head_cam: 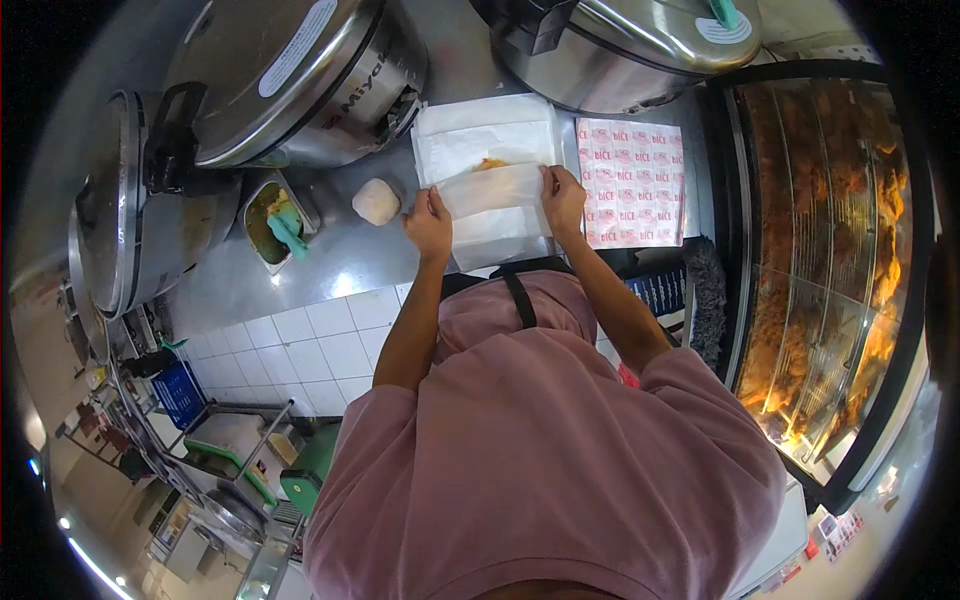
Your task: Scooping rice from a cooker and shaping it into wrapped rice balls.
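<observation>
My left hand (pixel 430 225) pinches the left edge of a translucent paper sheet (pixel 495 189). At the other edge of that sheet my right hand (pixel 562 201) has hold of it between thumb and fingers. The sheet lies over a stack of white papers (pixel 484 112) on the steel counter. A small patch of orange-brown food (pixel 489 163) shows just above the sheet's upper edge; the rest of it is hidden. Left of my left hand sits a round white wrapped bundle (pixel 376 202). Printed wrapping papers (pixel 630 184) lie right of my right hand.
Large steel pots (pixel 300 82) with lids stand at the back left, and another (pixel 630 52) at the back right. A metal container (pixel 274 221) holds sauce and a green-handled utensil. On the right is a lit glass cabinet (pixel 821 262) of fried food.
</observation>
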Tool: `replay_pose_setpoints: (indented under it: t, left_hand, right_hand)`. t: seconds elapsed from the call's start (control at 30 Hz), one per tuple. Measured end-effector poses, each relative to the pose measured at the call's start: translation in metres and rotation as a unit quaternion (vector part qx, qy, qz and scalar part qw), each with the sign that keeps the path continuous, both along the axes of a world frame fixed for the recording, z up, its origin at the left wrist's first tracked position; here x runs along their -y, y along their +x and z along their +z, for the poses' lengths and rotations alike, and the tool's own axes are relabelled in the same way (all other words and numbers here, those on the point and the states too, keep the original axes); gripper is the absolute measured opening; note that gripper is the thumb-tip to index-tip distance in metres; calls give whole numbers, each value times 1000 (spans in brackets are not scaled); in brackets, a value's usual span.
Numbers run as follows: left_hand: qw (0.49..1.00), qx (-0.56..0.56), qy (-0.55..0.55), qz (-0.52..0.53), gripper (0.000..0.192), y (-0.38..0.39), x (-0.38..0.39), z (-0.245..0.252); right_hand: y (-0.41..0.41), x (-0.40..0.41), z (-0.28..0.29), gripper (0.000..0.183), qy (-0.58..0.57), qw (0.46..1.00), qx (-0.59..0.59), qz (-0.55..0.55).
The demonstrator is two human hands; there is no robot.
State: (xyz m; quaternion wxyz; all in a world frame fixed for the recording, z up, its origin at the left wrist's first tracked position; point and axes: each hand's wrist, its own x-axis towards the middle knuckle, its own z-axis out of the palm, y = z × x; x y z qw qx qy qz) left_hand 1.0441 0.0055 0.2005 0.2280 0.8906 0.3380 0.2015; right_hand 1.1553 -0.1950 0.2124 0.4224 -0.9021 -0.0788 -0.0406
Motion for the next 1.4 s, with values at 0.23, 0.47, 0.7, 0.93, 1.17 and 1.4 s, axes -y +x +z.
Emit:
replay_pose_setpoints:
  t: [0.23,0.47,0.7,0.93,1.17,1.4]
  left_hand:
    - [995,41,86,-21,10,0,3,-10]
    - [988,-21,153,-1,18,4,9,-5]
    - [993,-66,96,6,29,1,9,-1]
    - [972,-25,-4,-234,42,-15,50,35]
    - [927,-92,-3,-362,67,-4,80,49]
    - [929,-102,35,-354,71,3,82,47]
  right_hand:
    - [-2,1,-14,15,-49,997,64,14]
    - [-2,2,-13,11,-187,975,113,45]
    - [31,-25,10,34,-134,971,176,89]
    - [122,-90,5,32,-219,903,-33,367]
    - [118,-81,17,10,-112,871,-25,477]
    - [88,-58,48,6,-52,842,51,535]
